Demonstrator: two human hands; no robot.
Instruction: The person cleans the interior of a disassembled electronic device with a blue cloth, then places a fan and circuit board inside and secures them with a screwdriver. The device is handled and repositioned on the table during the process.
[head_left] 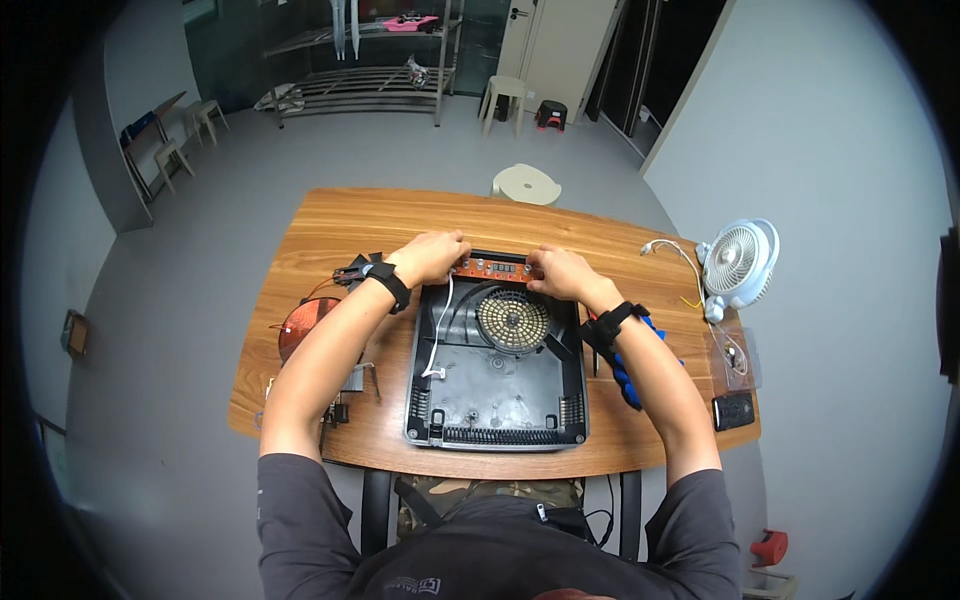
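Wooden table point(330, 225): open cooker shell point(497, 385) at centre. Left hand point(430, 257) and right hand point(560, 273) pinch control board point(497, 270) at shell's far edge; seating likely underway, needs even pressure.

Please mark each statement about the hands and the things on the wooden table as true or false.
1. Both hands hold the narrow brown circuit board. True.
2. The left hand rests on the white fan. False: it grips the board's left end; the right hand grips the other end.
3. The black housing lies open. True.
4. The copper coil sits inside the housing. False: it lies on the table, left of it.
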